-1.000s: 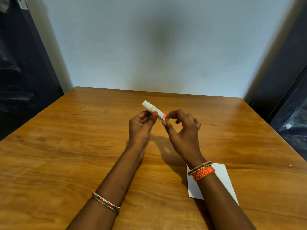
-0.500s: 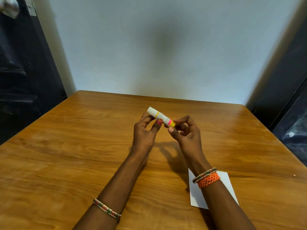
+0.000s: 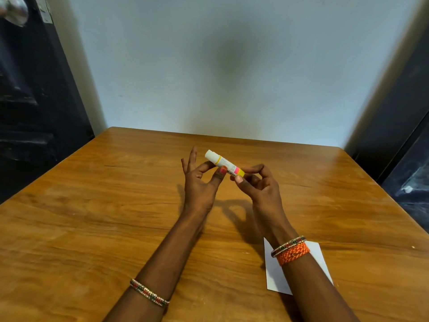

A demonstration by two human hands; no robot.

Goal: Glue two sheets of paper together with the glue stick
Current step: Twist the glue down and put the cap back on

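A white glue stick (image 3: pixel 223 162) with yellow and pink bands is held in the air above the middle of the wooden table (image 3: pixel 92 205), its white cap pointing up and to the left. My left hand (image 3: pixel 199 182) pinches its middle between thumb and forefinger, the other fingers spread upward. My right hand (image 3: pixel 257 187) grips its yellow lower end with thumb and fingertips. The cap is on. White paper (image 3: pixel 274 273) lies flat on the table under my right forearm, partly hidden; I cannot tell how many sheets.
The table's far edge meets a pale wall (image 3: pixel 232 77). Dark furniture (image 3: pixel 34 112) stands to the left of the table and dark surfaces (image 3: pixel 406 135) to the right. Bracelets circle both wrists.
Both hands stay on the glue stick. The fingers of my left hand have spread upward, and the yellow base of the stick now shows at my right fingertips. The camera view has shifted slightly.
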